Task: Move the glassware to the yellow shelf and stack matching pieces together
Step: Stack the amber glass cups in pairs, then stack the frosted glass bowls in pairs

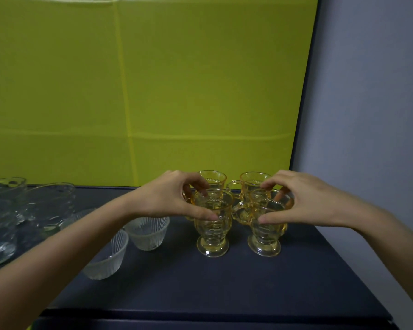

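Several amber footed glass mugs stand on a dark surface (200, 287) in front of a yellow back panel (153, 79). My left hand (174, 197) grips the rim of the front left mug (212, 234) from above. My right hand (303, 201) grips the rim of the front right mug (266, 236) the same way. Both mugs rest on their feet. Behind them stand two more amber mugs, a rear left mug (214, 178) and a rear right mug (250, 181), partly hidden by my fingers.
Two frosted ribbed glass bowls, a near bowl (107, 260) and a far bowl (148, 234), sit left of the mugs under my left forearm. Larger clear glass bowls (45, 203) crowd the far left. A pale wall (367, 115) bounds the right side.
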